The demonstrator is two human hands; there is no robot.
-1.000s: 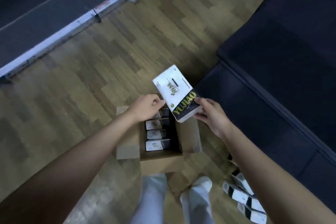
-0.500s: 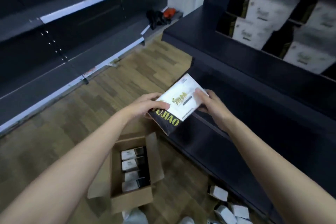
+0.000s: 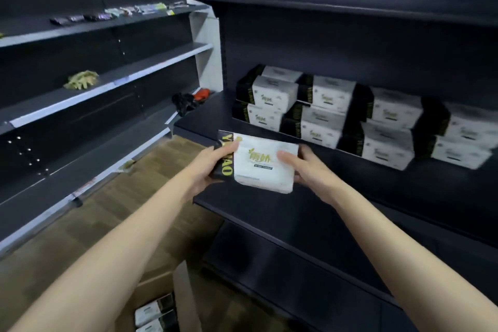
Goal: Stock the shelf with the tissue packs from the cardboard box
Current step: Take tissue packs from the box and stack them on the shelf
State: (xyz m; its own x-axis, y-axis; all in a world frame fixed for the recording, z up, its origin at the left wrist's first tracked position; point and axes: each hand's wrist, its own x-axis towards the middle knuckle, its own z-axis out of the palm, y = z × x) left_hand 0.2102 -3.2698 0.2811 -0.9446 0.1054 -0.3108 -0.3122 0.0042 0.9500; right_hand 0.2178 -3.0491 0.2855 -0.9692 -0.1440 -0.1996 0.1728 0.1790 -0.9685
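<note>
A white and black tissue pack (image 3: 262,167) with yellow lettering is held up in front of the dark shelf (image 3: 204,118). My left hand (image 3: 208,170) grips its black left end, and my right hand (image 3: 304,167) grips its white right end. Several matching tissue packs (image 3: 326,113) stand stacked two high on that shelf, to the right of the held pack. The cardboard box (image 3: 159,294) sits on the floor at the bottom edge, with more packs (image 3: 153,314) showing inside.
A second dark shelving unit (image 3: 107,81) runs along the left, holding a yellow-green bundle (image 3: 80,79), small wrapped items (image 3: 107,13) higher up and a black and red object (image 3: 191,100) in the corner. Wood-pattern floor (image 3: 107,213) lies between the units. A lower dark shelf (image 3: 269,213) juts out below the pack.
The view has swung up from the box to the shelf. Both hands have lifted the tissue pack and turned it level, up to the height of the stocked shelf.
</note>
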